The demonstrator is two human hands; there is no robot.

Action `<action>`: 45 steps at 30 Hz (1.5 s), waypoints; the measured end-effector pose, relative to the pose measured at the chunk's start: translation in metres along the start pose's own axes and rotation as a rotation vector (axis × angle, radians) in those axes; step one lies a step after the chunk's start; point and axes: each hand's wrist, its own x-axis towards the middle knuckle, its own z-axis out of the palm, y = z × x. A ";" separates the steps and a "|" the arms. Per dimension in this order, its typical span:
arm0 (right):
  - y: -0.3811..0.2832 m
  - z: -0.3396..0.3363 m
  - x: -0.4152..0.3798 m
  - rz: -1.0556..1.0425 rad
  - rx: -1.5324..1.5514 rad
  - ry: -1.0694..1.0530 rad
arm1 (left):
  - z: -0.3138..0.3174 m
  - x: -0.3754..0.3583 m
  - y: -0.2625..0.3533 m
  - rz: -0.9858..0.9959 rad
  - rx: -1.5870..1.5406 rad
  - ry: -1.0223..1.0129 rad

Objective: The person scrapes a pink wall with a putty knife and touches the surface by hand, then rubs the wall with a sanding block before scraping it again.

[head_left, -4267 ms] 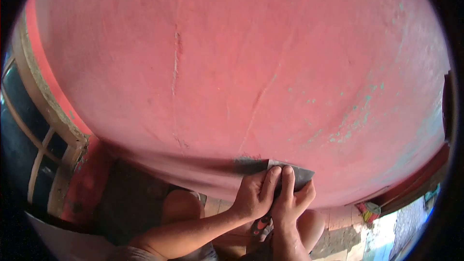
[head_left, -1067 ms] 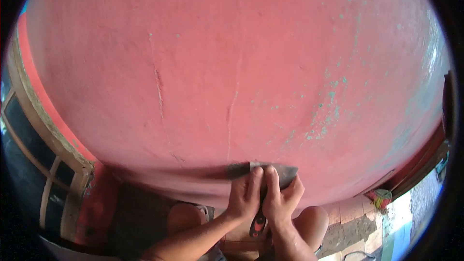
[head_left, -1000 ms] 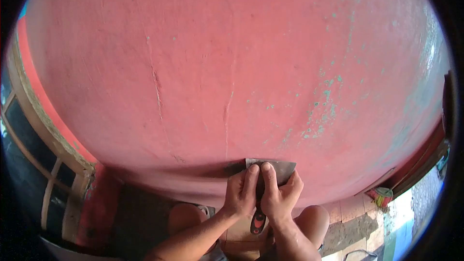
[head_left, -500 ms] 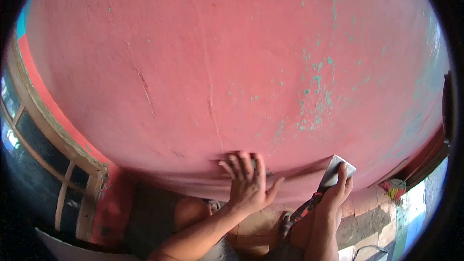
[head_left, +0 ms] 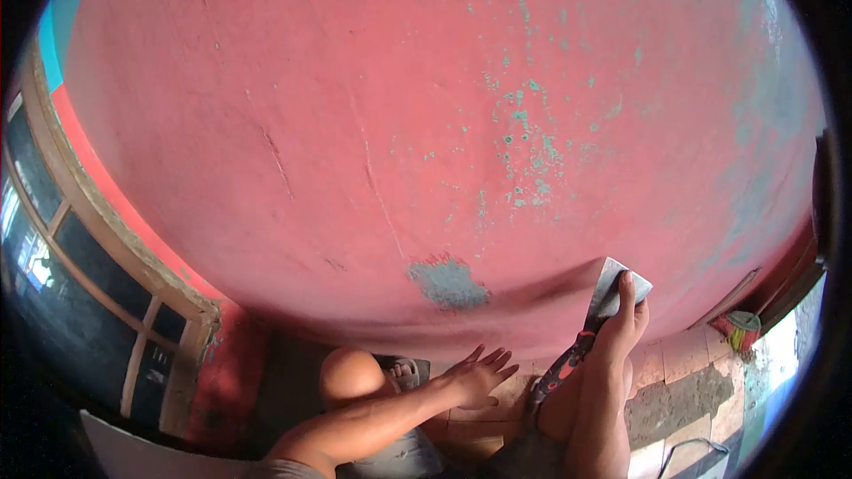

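My right hand (head_left: 624, 330) grips a scraper (head_left: 607, 291) with a wide metal blade and a black and red handle. Its thumb presses on the blade, which points up beside the wall. Lower and further left, my left hand (head_left: 480, 378) is held out with its fingers spread and nothing in it. In front of me rises a pink painted wall (head_left: 311, 142). A rough grey patch (head_left: 448, 283) of bare surface shows low on it, above my left hand. Green specks (head_left: 532, 151) of chipped paint and thin cracks mark the wall further up.
On the left is a wood-framed glass window or door (head_left: 98, 275). A broom head (head_left: 738, 330) with coloured bristles lies at the wall's foot on the right, near a grey smear (head_left: 683, 404) on the floor tiles. My bent knee (head_left: 355, 376) is below.
My left hand has come off the wall and moved down and right, uncovering the grey patch. My right hand still holds the scraper. The view has shifted slightly to the right.
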 end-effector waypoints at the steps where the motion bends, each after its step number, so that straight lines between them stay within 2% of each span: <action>1: 0.001 -0.001 0.001 0.002 0.001 0.007 | 0.002 -0.002 -0.002 0.010 0.002 0.040; 5: 0.005 -0.016 0.015 0.083 0.080 0.042 | 0.003 -0.006 -0.003 -0.015 -0.066 0.237; 14: 0.003 -0.023 0.019 0.136 0.151 0.041 | 0.014 -0.019 -0.006 -0.091 -0.113 0.178; 20: 0.003 -0.025 0.019 0.175 0.141 0.043 | 0.006 -0.022 -0.006 -0.052 -0.166 0.332; 23: -0.001 -0.021 0.017 0.182 0.122 0.057 | -0.008 -0.021 -0.005 0.002 -0.249 0.448; 32: 0.001 -0.022 0.018 0.176 0.110 0.054 | -0.033 -0.025 -0.004 0.070 -0.173 0.864; 35: 0.008 -0.025 0.021 0.164 0.105 0.056 | -0.052 -0.033 -0.001 0.005 -0.094 1.052; 38: 0.002 -0.021 0.018 0.155 0.126 0.051 | -0.060 -0.037 0.005 -0.156 -0.112 1.407; 39: 0.002 -0.021 0.018 0.154 0.124 0.043 | -0.062 -0.038 -0.002 -0.207 -0.052 1.440; 43: 0.000 -0.020 0.016 0.159 0.107 0.036 | -0.059 -0.045 -0.008 -0.292 -0.078 1.308; 45: -0.002 -0.018 0.014 0.163 0.101 0.035 | -0.060 -0.043 -0.002 -0.235 -0.046 1.279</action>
